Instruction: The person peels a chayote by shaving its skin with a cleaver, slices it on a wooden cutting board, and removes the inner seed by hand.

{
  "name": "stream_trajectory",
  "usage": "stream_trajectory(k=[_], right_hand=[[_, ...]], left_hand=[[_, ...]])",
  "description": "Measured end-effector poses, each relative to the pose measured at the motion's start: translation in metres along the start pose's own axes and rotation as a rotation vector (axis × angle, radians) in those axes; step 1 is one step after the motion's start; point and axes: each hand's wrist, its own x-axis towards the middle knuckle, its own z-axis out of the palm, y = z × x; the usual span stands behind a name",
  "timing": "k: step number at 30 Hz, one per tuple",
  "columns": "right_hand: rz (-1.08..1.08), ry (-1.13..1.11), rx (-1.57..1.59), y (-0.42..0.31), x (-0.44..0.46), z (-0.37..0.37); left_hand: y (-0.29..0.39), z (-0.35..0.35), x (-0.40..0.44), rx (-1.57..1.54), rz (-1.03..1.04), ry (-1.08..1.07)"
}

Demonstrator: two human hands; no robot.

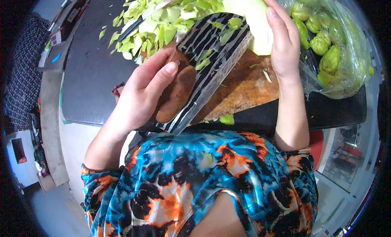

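My left hand (pixel 144 84) is closed round the brown wooden handle (pixel 179 92) of a broad cleaver. Its wide blade (pixel 211 53) shows black and white streaks, and bits of green peel cling to it. My right hand (pixel 285 41) grips the side of a large, pale green peeled gourd (pixel 256 21), whose upper end runs out of view. The blade's far end overlaps the gourd's lower left edge; I cannot tell whether they touch. Beneath both lies a worn wooden cutting board (pixel 240 94) with a few scraps on it.
A heap of green peelings (pixel 167 27) spreads along the far side of the black table (pixel 89 74). A black-handled knife (pixel 130 30) lies on that heap. At right, a clear plastic bag (pixel 350 70) holds several green chayotes (pixel 330 57). One green scrap (pixel 227 119) sits near the front edge.
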Motion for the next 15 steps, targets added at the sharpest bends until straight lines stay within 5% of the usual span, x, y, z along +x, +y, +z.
stream_trajectory(k=[6,11,15], right_hand=[[0.063,-0.066,-0.108,-0.004,0.001,-0.003],[0.227,0.026,0.028,-0.014,-0.002,0.012],[0.146,0.138,0.065,0.012,-0.005,0.009]], left_hand=[[0.006,-0.003,0.001,0.251,0.11,0.044],[0.001,-0.004,0.001,0.203,0.05,0.031],[-0.011,0.009,0.001,0.112,0.067,0.052]])
